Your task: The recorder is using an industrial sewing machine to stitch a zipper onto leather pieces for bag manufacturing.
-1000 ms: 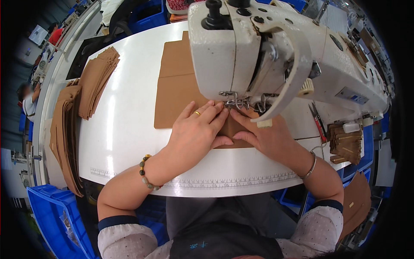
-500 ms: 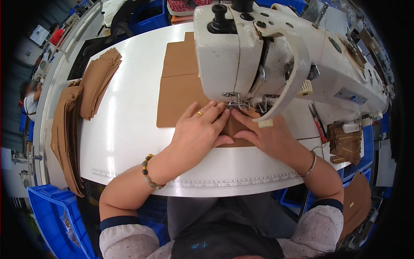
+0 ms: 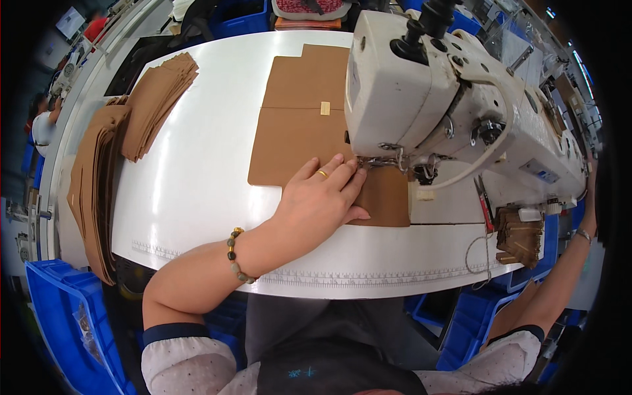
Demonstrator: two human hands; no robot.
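Note:
My left hand (image 3: 319,191) lies on a flat brown piece of material (image 3: 289,145), its fingers stretched out close to the presser foot (image 3: 378,162). The piece runs under the head of a white sewing machine (image 3: 401,92) and carries a small cream label (image 3: 325,108) near a crosswise seam. At the far right, my right hand (image 3: 590,187) reaches up beside the end of the machine. Its fingers are mostly hidden there, so I cannot make out what it touches.
Folded brown pieces (image 3: 99,184) and a fanned stack (image 3: 158,105) lie at the left. Red-handled scissors (image 3: 485,204) and small brown strips (image 3: 518,237) are right of the machine. A printed ruler (image 3: 342,280) follows the table's front edge. Blue bins (image 3: 72,316) stand below.
My right hand has left the brown material and moved far right to the machine's end. My left hand stays on the piece. The whole view has shifted a little.

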